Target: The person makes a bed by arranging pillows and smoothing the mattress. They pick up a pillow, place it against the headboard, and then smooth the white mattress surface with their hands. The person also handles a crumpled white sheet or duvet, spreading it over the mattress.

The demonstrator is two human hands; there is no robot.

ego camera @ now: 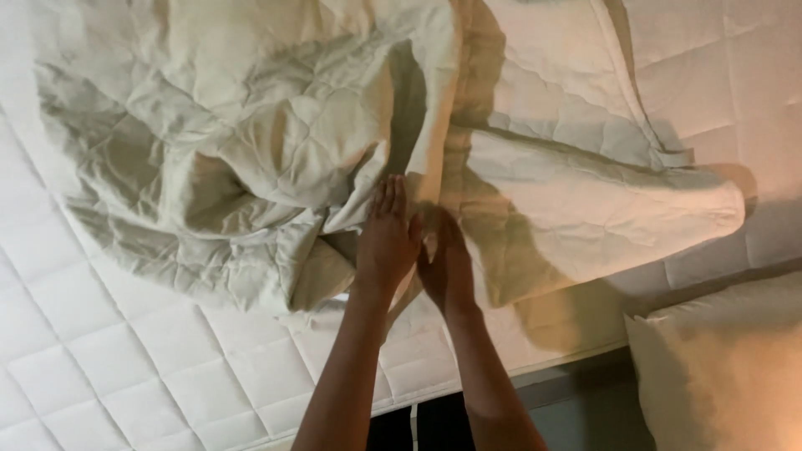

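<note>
White quilted bed (125,367) below, with a crumpled cream blanket (251,142) on top. Left hand (387,242) lies flat, fingers together, on the blanket's edge. Right hand (445,269) pinches that edge beside it. Best to pull slowly and keep the edge straight.

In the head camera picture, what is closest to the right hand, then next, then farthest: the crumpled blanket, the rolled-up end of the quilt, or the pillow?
From the right hand:
1. Crumpled blanket, just to its left; its edge lies by the fingers.
2. Rolled-up end of the quilt, off to the right.
3. Pillow, in the lower right corner beside the mattress, slightly farther.
</note>
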